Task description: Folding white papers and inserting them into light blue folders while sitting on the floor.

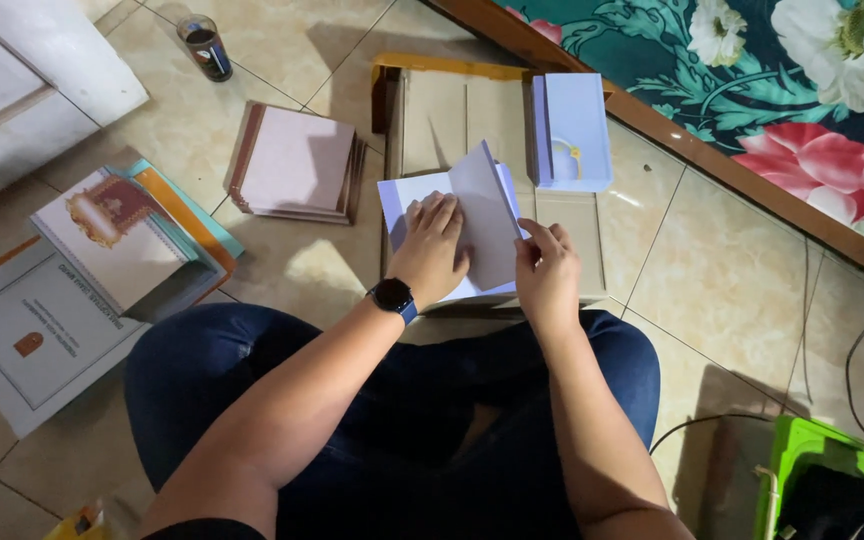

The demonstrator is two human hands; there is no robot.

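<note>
I sit cross-legged on a tiled floor. My left hand [430,248], with a dark watch at the wrist, presses flat on a pale lavender sheet of paper [490,215] that is folded partway, one flap standing up. My right hand [546,270] pinches the sheet's right edge near the fold. The paper lies on a low wooden board [572,225] in front of my knees. A stack of the same lavender paper [572,130] rests at the board's far right corner.
A pile of pinkish sheets [297,162] lies to the left. Booklets and printed papers [102,260] spread at far left. A dark glass [205,45] stands at the back. A floral mattress [772,90] borders the right. A green object [822,470] and cables lie at lower right.
</note>
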